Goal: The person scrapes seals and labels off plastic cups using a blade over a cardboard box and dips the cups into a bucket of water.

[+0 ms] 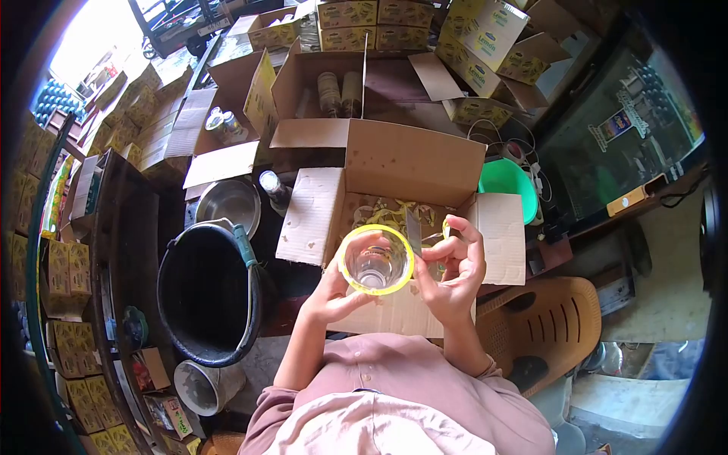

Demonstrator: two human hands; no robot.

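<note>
My left hand (334, 292) is wrapped round a clear plastic cup (375, 277) with a bright yellow rim, its open mouth facing me. Close against the cup's right side, my right hand (455, 273) has its fingers curled and its thumb near the rim. A flat grey blade-like piece (413, 231) stands up from these fingers; its handle, if any, is hidden. A small yellow scrap (446, 227) shows at the right index fingertip. Beneath both hands is an open cardboard box (413, 152) with yellow strips (406, 208) scattered inside.
Left of the box stand a large black bucket (205, 303), a metal basin (227, 208) and a capped jar (274, 189). A green basin (509, 186) lies at right, above a tan plastic chair (546, 326). Yellow printed cartons (481, 38) are stacked at the back.
</note>
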